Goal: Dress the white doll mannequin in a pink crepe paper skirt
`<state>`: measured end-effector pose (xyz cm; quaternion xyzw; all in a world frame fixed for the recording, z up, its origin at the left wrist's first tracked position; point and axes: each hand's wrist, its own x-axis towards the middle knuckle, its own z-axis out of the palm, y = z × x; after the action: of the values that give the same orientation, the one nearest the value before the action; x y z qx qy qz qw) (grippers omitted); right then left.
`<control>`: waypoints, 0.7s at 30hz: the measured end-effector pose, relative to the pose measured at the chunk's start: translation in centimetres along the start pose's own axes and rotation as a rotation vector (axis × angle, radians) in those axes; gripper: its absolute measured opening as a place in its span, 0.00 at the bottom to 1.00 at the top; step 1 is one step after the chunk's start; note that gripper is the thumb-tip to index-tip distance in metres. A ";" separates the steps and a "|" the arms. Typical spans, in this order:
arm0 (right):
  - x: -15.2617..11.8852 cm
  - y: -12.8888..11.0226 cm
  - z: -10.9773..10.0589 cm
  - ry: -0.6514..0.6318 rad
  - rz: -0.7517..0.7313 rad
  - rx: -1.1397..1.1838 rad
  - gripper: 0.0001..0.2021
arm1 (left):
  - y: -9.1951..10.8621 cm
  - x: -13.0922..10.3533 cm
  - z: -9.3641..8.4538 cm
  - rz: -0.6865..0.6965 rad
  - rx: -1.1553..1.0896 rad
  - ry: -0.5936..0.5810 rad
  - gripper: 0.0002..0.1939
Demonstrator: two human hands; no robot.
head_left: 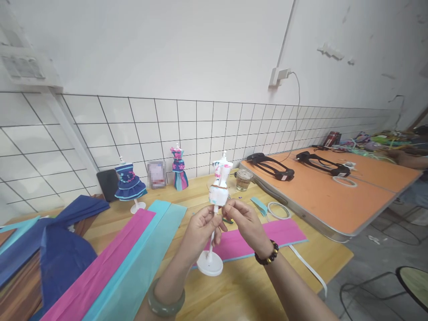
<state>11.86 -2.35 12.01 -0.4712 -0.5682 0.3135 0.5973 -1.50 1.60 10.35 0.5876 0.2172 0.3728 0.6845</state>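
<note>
A small white dress form (219, 196) with pink and blue marks stands upright on a round white base (210, 264) in front of me. A thin brown band circles its waist. My left hand (203, 225) is wrapped round the pole just under the torso. At the torso's lower right edge, my right hand (241, 218) is closed in a pinch; what its fingertips hold, if anything, is too small to make out. Under and behind the hands lies a pink fabric strip (277, 232) with a blue edge.
Two dressed miniature forms, one in a navy dress (130, 183) and one in a pink-and-blue dress (179, 167), stand by the tiled wall. Pink and turquoise fabric (133, 249) covers the left side. A tape roll (279, 211), a lidded cup (244, 179) and an orange table (321, 196) are at right.
</note>
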 end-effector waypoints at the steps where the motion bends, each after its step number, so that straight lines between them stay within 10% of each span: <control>1: 0.0 -0.1 0.1 -0.002 -0.005 -0.015 0.12 | 0.0 0.0 0.0 -0.001 0.015 0.012 0.17; 21: -0.5 -0.8 1.1 0.018 -0.088 -0.231 0.15 | -0.2 0.0 0.1 0.144 0.121 0.259 0.14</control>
<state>10.61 -2.90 12.48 -0.5145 -0.6151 0.2153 0.5574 -1.33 1.51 10.18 0.5889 0.2830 0.4800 0.5854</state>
